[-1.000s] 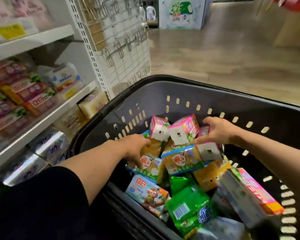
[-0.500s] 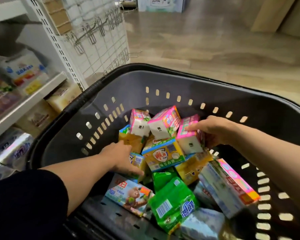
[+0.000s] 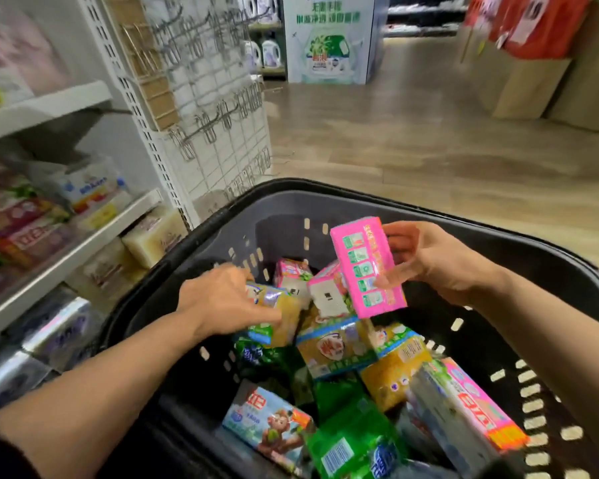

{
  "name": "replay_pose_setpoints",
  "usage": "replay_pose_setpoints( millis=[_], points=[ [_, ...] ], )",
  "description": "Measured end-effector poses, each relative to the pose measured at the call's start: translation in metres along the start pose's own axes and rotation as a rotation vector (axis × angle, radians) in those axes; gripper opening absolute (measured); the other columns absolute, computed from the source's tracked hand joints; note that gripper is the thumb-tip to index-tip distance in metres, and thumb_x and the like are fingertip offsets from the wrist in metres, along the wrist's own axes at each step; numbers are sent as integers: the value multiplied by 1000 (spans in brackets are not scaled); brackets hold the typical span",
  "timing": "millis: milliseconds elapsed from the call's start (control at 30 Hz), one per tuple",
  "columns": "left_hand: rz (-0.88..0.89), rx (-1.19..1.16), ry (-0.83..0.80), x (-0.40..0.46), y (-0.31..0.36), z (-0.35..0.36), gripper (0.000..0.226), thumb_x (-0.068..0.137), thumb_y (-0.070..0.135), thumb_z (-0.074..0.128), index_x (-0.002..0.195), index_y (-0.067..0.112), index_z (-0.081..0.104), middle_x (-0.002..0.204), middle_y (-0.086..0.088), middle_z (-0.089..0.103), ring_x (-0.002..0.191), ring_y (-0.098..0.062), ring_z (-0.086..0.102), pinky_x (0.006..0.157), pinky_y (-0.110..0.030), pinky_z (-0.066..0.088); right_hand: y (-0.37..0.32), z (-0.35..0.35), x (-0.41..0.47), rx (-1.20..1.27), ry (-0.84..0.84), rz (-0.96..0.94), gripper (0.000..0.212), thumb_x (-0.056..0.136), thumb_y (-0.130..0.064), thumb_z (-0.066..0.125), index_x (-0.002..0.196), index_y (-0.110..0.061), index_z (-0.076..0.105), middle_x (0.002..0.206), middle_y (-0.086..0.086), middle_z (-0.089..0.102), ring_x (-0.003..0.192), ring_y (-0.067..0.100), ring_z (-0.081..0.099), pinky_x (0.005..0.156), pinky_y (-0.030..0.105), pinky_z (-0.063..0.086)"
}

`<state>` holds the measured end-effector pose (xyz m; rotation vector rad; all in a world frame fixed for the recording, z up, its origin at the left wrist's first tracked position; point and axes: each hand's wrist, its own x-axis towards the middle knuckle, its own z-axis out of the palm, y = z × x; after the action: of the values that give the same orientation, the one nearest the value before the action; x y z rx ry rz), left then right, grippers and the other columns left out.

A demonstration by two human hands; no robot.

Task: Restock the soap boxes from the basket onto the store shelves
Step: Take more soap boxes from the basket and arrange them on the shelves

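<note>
Over the basket (image 3: 498, 233), my right hand (image 3: 436, 264) pinches a pink soap box (image 3: 367, 267) lifted clear for the shelves (image 3: 83, 243), while my left hand (image 3: 222, 299) closes around a yellow box (image 3: 284, 305) among the pile.

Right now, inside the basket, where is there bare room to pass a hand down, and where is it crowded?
Bare floor shows in the basket at its left side, between the perforated wall and the green packs, under the left hand. The far wall above the pile is also free. The middle and right are crowded with soap boxes, below the pink soap box that the right hand holds.
</note>
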<state>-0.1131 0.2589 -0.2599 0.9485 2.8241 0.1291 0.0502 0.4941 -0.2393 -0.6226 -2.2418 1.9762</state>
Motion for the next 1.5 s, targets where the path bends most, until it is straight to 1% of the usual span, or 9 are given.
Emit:
replay_pose_setpoints(
  millis=[67,200,333,500,733,833,1133,1267,1500],
  points=[
    [-36,-100,80,-15,-1,-24,77,32,74,55,97,34,65,96,14,61,97,-15,62,76,-26,45,-7,11,-4,56,14,-94,102,40,3,85,133,-14,45,113,21,66,101,35,66,86,51,54],
    [-38,-210,201,-56,-21,-59,71,33,69,60,98,39,64,98,18,63,93,-12,61,83,-28,49,-27,45,-8,-63,112,-384,109,47,17,85,139,-16,37,113,10,65,97,17,66,85,35,56],
    [-82,-318,333,-99,-61,-81,74,27,72,58,96,47,60,96,20,63,93,-10,61,84,-31,48,-51,92,-14,-383,120,-699,105,47,-11,95,133,-27,37,113,-15,61,104,2,62,92,20,48],
    [-176,-556,523,-146,-107,-92,83,29,77,67,103,39,67,81,15,67,79,-9,63,73,-33,50,-87,142,-25,-485,189,-975,86,55,-27,90,130,-14,50,115,-8,60,104,2,59,92,15,44],
    [-347,-347,805,-233,-162,-105,84,33,75,59,110,40,65,107,21,60,103,-11,59,87,-40,50,-116,228,-21,-656,110,-1260,74,59,-12,85,127,-13,52,113,6,59,102,22,58,88,26,45],
    [-480,-353,851,-275,-193,-89,89,34,77,56,114,39,65,113,17,61,106,-13,59,87,-39,49,-118,278,-24,-677,-18,-1268,72,61,-13,82,127,-15,54,116,-1,57,105,12,52,89,9,37],
    [-887,-497,903,-361,-265,-46,81,46,64,84,118,30,65,111,3,64,107,-22,58,81,-37,45,-93,420,-28,-847,-312,-1439,75,59,-4,80,128,-6,52,121,9,57,112,22,49,92,36,48],
    [-932,-459,920,-370,-288,-44,75,54,62,80,121,32,63,117,4,64,107,-19,59,78,-34,45,-90,457,-19,-873,-349,-1493,82,60,-2,76,134,-16,43,127,6,55,119,23,48,101,53,41],
    [-990,-423,886,-380,-312,-44,77,56,63,77,123,31,61,124,9,59,111,-14,53,73,-29,37,-105,512,-6,-834,-230,-1643,85,58,4,76,134,-6,39,125,15,55,118,28,45,104,42,42]
  ],
)
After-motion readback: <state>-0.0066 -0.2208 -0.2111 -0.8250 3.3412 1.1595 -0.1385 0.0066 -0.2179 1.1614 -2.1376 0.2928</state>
